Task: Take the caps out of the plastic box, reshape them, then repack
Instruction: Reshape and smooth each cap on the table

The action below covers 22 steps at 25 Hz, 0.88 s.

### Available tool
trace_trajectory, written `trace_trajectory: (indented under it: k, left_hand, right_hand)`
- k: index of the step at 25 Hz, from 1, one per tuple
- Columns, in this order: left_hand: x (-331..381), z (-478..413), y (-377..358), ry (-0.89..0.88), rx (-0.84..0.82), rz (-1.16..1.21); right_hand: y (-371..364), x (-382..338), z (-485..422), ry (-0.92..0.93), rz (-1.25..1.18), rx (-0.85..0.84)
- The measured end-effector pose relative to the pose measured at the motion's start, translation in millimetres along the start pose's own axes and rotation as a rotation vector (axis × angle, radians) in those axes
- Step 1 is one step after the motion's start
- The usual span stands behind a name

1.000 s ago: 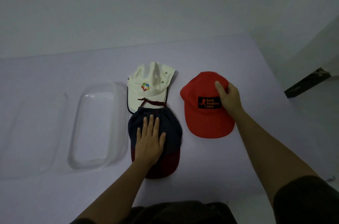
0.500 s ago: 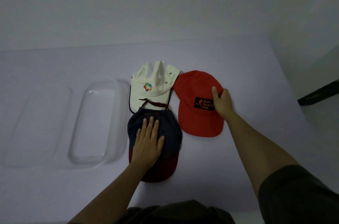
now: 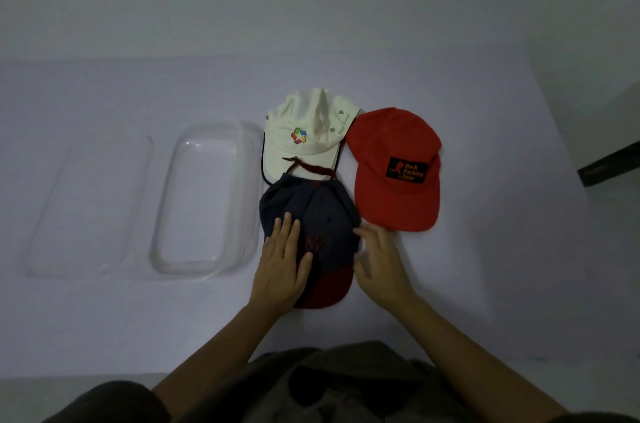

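Note:
Three caps lie on the pale table. A navy cap with a dark red brim sits nearest me. My left hand presses flat on its left side with straight fingers. My right hand touches the cap's right edge with relaxed fingers. A white cap with a coloured logo lies just behind the navy one. A red cap with a black patch lies to the right, free of both hands. The clear plastic box stands empty to the left of the caps.
The box's clear lid lies flat left of the box. The table ends at the right, where a dark object shows beyond its edge. A plain wall runs behind.
My right hand let go of the red cap after sliding it left and came over to the navy cap's right edge. My left hand stayed on the navy cap.

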<state>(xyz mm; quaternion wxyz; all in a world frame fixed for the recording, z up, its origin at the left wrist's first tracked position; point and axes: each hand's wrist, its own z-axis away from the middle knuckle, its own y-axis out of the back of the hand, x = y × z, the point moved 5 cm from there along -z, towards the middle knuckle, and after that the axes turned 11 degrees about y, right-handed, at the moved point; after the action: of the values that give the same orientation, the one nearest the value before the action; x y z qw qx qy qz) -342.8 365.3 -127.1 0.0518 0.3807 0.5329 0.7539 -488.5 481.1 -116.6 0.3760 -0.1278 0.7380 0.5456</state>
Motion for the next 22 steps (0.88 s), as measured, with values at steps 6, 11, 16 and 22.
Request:
trace_trajectory:
  k: [6,11,16,22]
  left_hand:
    - [-40.5,33.6,-10.3,-0.043,-0.174,0.118]
    - [-46.2,32.9,-17.6,-0.219,-0.288,-0.092]
    - [-34.6,38.0,-21.6,-0.181,-0.148,-0.258]
    - [-24.5,41.1,-14.8,-0.084,-0.128,-0.236]
  right_hand:
    - [-39.0,-13.1,32.1,-0.054,0.055,-0.537]
    - [-57.2,-15.5,35.4,-0.087,0.192,-0.515]
    - [-69.9,-17.9,41.5,-0.085,0.314,-0.342]
    - [-64.1,-30.8,38.4,-0.188,0.41,-0.193]
